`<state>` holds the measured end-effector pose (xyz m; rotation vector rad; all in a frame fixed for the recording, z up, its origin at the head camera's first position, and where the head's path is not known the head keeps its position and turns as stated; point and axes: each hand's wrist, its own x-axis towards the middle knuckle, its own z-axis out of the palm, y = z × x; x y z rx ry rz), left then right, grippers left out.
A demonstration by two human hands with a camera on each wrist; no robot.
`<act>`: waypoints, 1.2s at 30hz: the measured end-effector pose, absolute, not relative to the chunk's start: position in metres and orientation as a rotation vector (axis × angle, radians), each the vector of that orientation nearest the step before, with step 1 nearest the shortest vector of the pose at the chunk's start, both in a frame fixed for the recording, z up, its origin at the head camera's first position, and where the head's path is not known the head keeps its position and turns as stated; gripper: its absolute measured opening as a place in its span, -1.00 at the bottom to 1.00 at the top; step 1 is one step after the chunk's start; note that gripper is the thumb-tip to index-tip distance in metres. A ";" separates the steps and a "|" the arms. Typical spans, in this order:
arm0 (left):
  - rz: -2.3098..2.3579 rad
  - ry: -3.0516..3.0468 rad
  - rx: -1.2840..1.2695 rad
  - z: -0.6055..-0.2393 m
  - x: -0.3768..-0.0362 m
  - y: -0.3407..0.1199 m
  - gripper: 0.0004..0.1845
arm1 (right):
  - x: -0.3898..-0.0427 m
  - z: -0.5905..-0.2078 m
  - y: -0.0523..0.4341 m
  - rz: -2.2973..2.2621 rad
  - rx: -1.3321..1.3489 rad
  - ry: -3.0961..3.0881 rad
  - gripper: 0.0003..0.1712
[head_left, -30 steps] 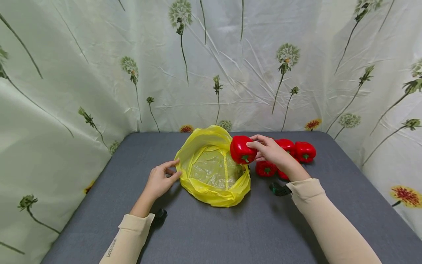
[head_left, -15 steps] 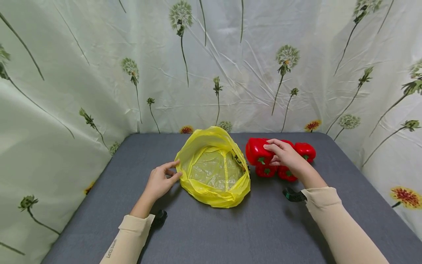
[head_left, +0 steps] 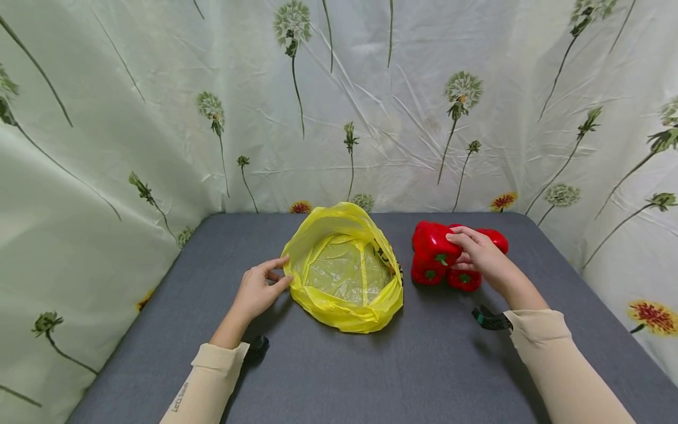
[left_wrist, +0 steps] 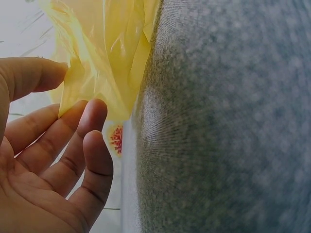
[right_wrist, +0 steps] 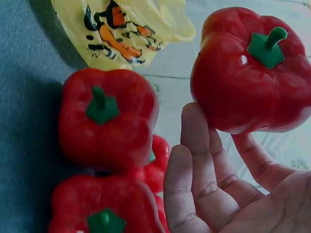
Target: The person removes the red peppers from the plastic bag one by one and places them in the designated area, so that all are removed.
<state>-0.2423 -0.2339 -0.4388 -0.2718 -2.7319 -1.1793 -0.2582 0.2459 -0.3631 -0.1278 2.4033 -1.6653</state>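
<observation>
A yellow plastic bag (head_left: 339, 315) lies open and empty on the grey table, its mouth facing up. My left hand (head_left: 283, 271) pinches the bag's left rim between thumb and fingers; the left wrist view shows the yellow film (left_wrist: 107, 53) held there. My right hand (head_left: 461, 247) grips a red bell pepper (head_left: 431, 238) just above a pile of red peppers (head_left: 426, 272) to the right of the bag. In the right wrist view the held pepper (right_wrist: 252, 73) sits at my fingertips (right_wrist: 194, 160), with other peppers (right_wrist: 107, 121) below it.
A grey cloth table (head_left: 371, 365) is enclosed at the back and sides by a pale curtain (head_left: 159, 118) printed with flowers. Another pepper (head_left: 495, 235) lies behind my right hand. The bag's printed side (right_wrist: 126, 29) faces the pile.
My right hand has carried the red pepper rightward, from beside the bag's right rim to above the pepper pile. The left hand and the bag have stayed put.
</observation>
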 end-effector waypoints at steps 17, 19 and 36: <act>-1.187 -2.731 -0.277 -0.438 -0.243 -0.233 -0.46 | -0.246 -0.372 0.289 -1.699 -0.071 2.408 -0.58; -1.193 -2.732 -0.274 -0.437 -0.242 -0.233 -0.47 | -0.245 -0.373 0.294 -1.697 -0.056 2.403 -0.67; -1.188 -2.739 -0.262 -0.438 -0.242 -0.233 -0.45 | -0.238 -0.385 0.333 -1.857 -0.014 2.267 -0.83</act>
